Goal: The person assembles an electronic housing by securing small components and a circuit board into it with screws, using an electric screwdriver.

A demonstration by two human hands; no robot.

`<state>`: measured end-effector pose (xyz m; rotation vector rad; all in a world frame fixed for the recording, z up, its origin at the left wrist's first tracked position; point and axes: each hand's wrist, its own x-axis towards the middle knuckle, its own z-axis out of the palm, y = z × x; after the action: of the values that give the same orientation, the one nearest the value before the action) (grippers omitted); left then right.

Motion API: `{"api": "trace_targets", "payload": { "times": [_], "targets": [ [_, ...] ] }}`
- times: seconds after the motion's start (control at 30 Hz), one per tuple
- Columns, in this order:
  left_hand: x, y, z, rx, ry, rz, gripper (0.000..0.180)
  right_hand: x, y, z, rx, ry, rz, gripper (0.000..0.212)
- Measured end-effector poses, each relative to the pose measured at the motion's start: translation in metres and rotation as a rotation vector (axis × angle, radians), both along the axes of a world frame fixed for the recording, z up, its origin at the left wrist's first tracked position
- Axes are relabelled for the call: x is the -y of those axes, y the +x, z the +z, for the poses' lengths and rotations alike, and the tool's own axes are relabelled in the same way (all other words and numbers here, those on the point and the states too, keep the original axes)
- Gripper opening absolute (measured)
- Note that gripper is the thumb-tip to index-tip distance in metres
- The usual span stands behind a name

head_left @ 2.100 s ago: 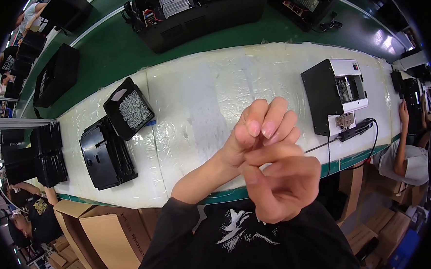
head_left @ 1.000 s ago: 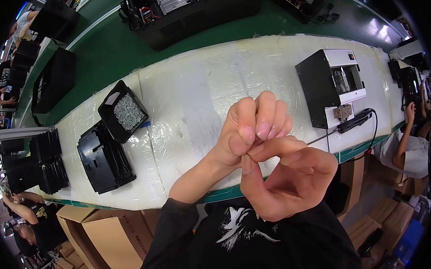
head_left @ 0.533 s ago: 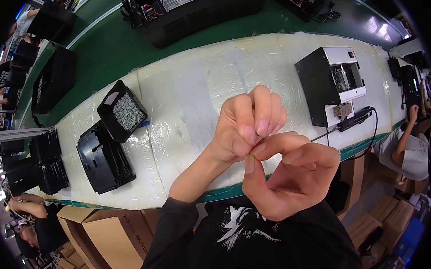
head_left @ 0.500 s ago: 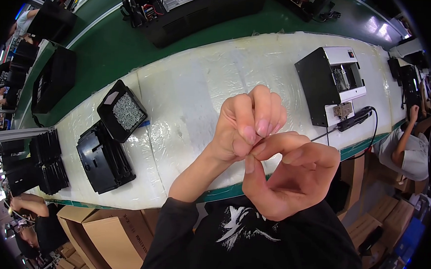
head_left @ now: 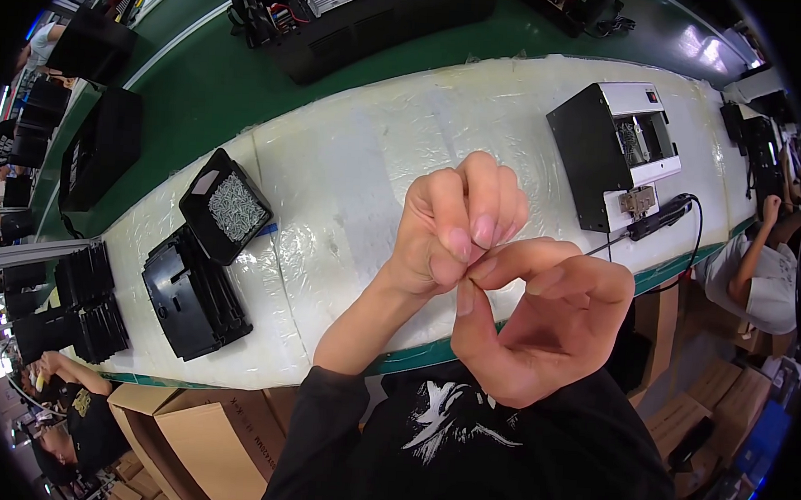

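Note:
Over the near part of the work table, my left hand [head_left: 447,225] and my right hand [head_left: 535,361] meet fingertip to fingertip. Both are closed in a pinch, thumb against fingers. Whatever lies between the tips is too small or too hidden to make out. To the right stands a black and silver screw feeder [head_left: 614,157] with screws in its opening. Beside its front rests a black electric screwdriver [head_left: 660,218] with a cable. On the left a black bin of silver screws [head_left: 235,207] leans on stacked black plastic panels [head_left: 194,294].
Plastic film covers the white table top [head_left: 350,184]. Beyond it, a large black housing [head_left: 375,36] sits on a green surface. Cardboard boxes [head_left: 213,448] stand below the near left edge. Other people work at the far left and right.
Both hands have stayed pinched together, with the left shifting very slightly up. At the lower left, another person's arm has moved. The things on the table stay put.

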<state>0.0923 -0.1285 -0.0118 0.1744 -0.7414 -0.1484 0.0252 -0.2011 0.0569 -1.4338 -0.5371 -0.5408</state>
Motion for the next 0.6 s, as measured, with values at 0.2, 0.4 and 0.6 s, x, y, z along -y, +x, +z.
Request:
{"api": "trace_targets", "payload": {
  "times": [0.2, 0.4, 0.6],
  "targets": [
    [-0.0016, -0.0019, 0.0035, -0.033, 0.006, 0.001, 0.025, -0.0017, 0.0006, -0.0001, 0.003, -0.001, -0.011, 0.048],
    [-0.0030, -0.0011, 0.0029, -0.038, 0.030, 0.018, 0.025, 0.0016, -0.0003, 0.0006, -0.018, -0.038, 0.010, 0.047],
    [-0.0030, 0.0007, 0.0009, -0.009, 0.015, 0.040, 0.024, -0.0020, 0.0013, 0.0002, 0.000, 0.026, 0.034, 0.046]
  ]
}}
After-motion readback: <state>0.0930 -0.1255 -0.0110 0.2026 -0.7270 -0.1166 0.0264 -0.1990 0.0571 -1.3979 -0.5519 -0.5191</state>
